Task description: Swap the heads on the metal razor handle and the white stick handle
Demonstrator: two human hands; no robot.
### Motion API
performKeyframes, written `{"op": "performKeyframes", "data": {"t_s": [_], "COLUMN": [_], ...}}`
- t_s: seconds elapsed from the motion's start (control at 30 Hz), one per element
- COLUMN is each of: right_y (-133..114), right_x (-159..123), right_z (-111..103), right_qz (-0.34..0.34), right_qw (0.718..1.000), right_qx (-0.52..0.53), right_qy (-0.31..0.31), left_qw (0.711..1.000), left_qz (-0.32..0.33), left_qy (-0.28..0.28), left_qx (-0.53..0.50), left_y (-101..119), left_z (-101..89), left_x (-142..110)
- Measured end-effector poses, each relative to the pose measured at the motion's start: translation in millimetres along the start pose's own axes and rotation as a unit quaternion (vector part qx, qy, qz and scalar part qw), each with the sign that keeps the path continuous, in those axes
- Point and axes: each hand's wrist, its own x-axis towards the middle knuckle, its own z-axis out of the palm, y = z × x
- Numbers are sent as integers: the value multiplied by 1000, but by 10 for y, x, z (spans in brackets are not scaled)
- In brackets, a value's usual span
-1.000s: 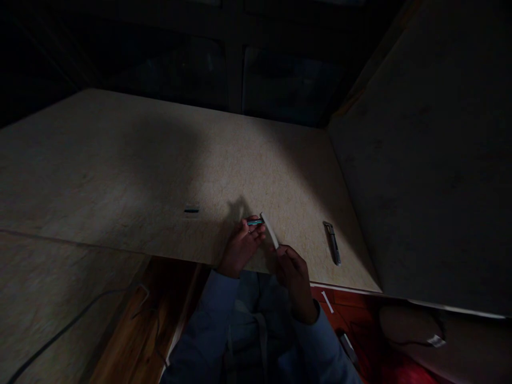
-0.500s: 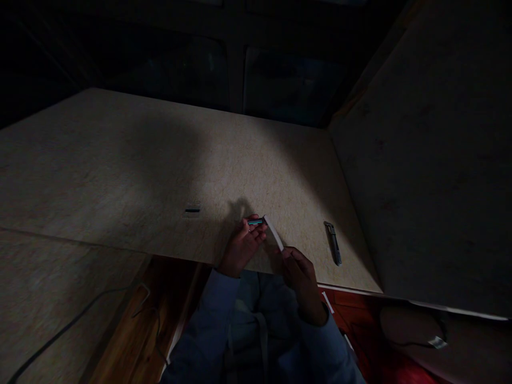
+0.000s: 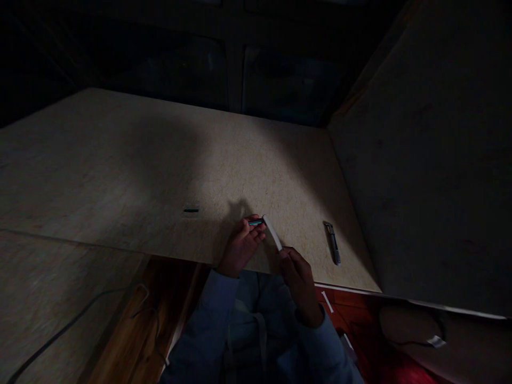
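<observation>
Pinched in the fingers of my left hand (image 3: 243, 245) is a small dark piece with a teal stripe (image 3: 255, 222), which resembles a razor cartridge. My right hand (image 3: 296, 272) is closed on the lower end of a slender white strip (image 3: 272, 233). The strip's upper tip meets the right end of the dark piece; the dim light hides whether they are joined. Both hands are over the near edge of the table (image 3: 248, 154). Right of them lies a dark, long-handled tool (image 3: 333, 243) with a frame-like head, similar to a razor handle.
Left of my hands, a small dark bar in clear plastic (image 3: 191, 210) lies on the table. A dark panel (image 3: 432, 176) rises along the right side. At lower left runs a cable (image 3: 76, 320). White strips (image 3: 327, 301) lie below the table edge at right.
My right hand has shifted slightly left, and the white strip looks straighter than before. My left hand and the dark piece stay almost where they were.
</observation>
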Motion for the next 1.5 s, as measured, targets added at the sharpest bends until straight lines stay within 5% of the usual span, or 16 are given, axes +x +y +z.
{"op": "performKeyframes", "data": {"t_s": [0.37,0.83,1.5], "right_y": [-28,-53,-52], "right_x": [47,-15,40], "right_z": [9,-54,-141], "right_qz": [-10,-15,-59], "right_qw": [999,999,994], "right_qx": [26,-26,-96], "right_qy": [15,-13,-6], "left_qw": [999,1000,1000], "left_qz": [9,-8,-16], "left_qy": [-44,-1,-13], "left_qx": [20,-10,18], "left_y": [-23,-14,-4], "left_z": [-28,0,-2], "left_x": [-7,10,-19]}}
